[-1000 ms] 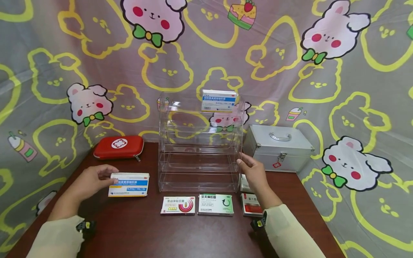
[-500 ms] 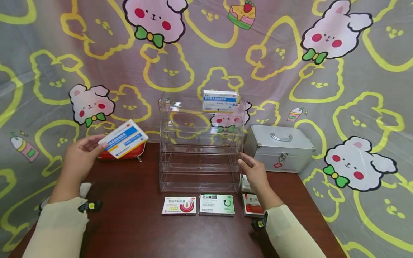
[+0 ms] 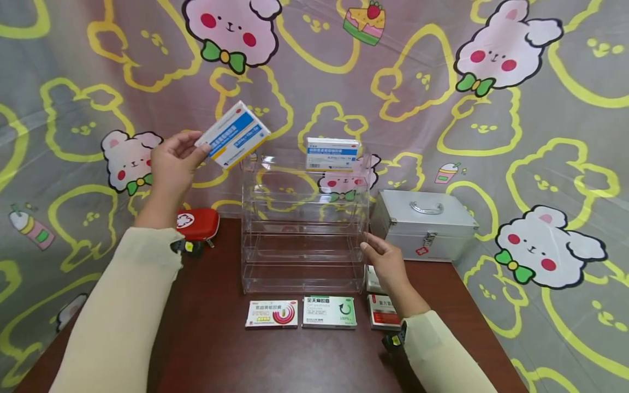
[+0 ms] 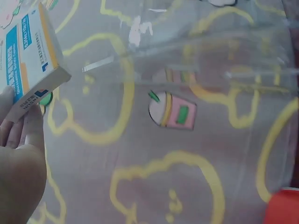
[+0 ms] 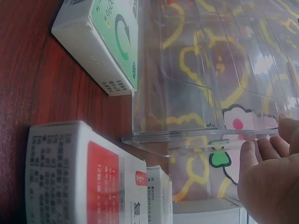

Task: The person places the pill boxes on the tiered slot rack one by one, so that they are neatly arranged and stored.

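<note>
My left hand [image 3: 174, 166] is raised in the air and pinches a blue-and-white medicine box [image 3: 233, 136] between thumb and fingers. The box tilts, its right end higher, above and left of the clear display rack [image 3: 304, 286]. In the left wrist view the medicine box [image 4: 35, 60] shows its side and end. A similar box [image 3: 332, 154] stands on the rack's top tier, to the right. My right hand [image 3: 385, 262] holds the rack's right side; in the right wrist view the thumb and fingers of that hand [image 5: 273, 172] lie on either side of the clear side panel.
In front of the rack lie a white-and-pink box [image 3: 272, 315] and a green-and-white box [image 3: 328, 313]. A red-and-white box [image 3: 383, 312] and a white box [image 3: 373, 279] are beside the right forearm. A red case [image 3: 203, 224] is back left, a silver case [image 3: 425, 226] back right.
My left hand has lifted the medicine box from low over the table's left side, up and rightward, tilting it. The right hand stays at the rack's side.
</note>
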`<move>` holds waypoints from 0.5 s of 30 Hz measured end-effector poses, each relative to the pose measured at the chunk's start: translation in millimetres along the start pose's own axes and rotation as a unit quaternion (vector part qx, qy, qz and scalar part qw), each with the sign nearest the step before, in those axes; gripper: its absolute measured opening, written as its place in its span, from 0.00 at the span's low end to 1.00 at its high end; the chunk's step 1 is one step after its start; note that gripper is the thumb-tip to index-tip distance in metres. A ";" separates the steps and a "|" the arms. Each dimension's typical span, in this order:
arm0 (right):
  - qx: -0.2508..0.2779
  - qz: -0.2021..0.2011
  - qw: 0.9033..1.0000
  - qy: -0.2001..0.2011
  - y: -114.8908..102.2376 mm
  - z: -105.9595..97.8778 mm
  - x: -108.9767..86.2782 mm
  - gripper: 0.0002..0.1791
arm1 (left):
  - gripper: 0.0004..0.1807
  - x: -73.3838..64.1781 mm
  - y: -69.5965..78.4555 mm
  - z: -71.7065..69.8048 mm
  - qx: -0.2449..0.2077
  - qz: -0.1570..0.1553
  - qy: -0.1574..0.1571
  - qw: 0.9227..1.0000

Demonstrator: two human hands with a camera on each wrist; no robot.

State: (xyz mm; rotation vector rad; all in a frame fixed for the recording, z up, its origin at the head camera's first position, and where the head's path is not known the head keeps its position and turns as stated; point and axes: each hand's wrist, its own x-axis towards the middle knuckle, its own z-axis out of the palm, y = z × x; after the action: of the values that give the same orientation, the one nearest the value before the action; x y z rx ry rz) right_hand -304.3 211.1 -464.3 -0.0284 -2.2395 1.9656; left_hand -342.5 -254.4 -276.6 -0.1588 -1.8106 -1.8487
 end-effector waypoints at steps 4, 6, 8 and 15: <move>-0.013 0.003 1.000 -0.002 0.4 -1.3 0.3 0.25 | 0.21 19.4 6.1 30.2 -0.005 0.030 -0.002 1.000; -0.021 0.003 1.000 0.001 0.7 -2.3 1.1 0.25 | 0.20 27.2 7.0 43.3 -0.009 0.040 -0.001 0.999; -0.022 0.001 1.000 0.000 1.0 -3.1 2.2 0.25 | 0.19 33.5 6.2 53.2 -0.015 0.048 -0.003 0.999; -0.014 0.003 1.000 -0.008 -0.2 -3.6 1.6 0.25 | 0.13 43.5 -1.0 71.9 -0.089 0.046 0.005 0.995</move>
State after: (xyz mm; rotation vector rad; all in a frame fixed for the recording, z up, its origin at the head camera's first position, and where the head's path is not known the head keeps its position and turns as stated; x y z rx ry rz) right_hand -305.3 214.9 -463.5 -0.0216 -2.2785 1.9447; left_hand -400.1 -198.6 -251.7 -0.2936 -1.6037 -1.9394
